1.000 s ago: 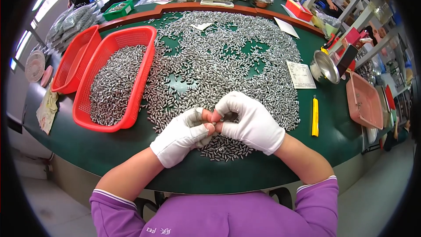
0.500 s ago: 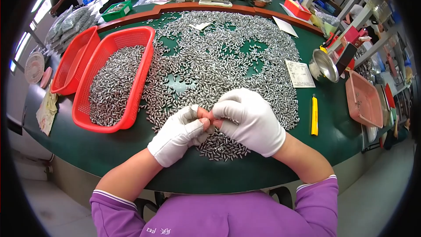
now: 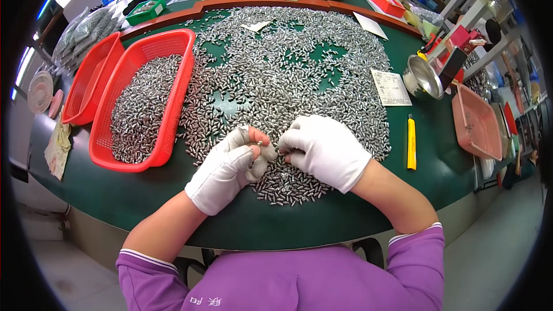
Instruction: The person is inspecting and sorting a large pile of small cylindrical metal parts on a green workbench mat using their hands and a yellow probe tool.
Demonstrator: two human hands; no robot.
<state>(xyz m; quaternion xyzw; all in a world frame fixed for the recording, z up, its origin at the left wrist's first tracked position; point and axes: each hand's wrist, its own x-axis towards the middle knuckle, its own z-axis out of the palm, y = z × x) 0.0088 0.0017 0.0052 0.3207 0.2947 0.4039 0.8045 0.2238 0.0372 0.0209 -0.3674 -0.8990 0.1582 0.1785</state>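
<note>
Small silver bullet-shaped metal parts (image 3: pixel 291 83) lie in a wide, loose layer over the table, with a denser heap just below my hands. My left hand (image 3: pixel 227 167), in a white glove with bare thumb and index fingertips, pinches one small metal part (image 3: pixel 260 143) above the heap. Beside it, my right hand (image 3: pixel 325 151), gloved alike, has its fingers bent down and drawn together at the heap. Whatever is between those fingertips is hidden. The two hands are a short gap apart.
A red plastic basket (image 3: pixel 187 72) full of the same parts stands at left, beside another red basket (image 3: pixel 92 89). To the right are a yellow cutter knife (image 3: pixel 411 144), a paper slip (image 3: pixel 391 88), a steel bowl (image 3: pixel 424 78) and a pink tray (image 3: pixel 477 124). A wooden rail (image 3: pixel 230 8) borders the far side.
My hands, whose fingertips met before, have come apart. The left stays closed on a small part, while the right has moved away to the heap. The view has shifted slightly.
</note>
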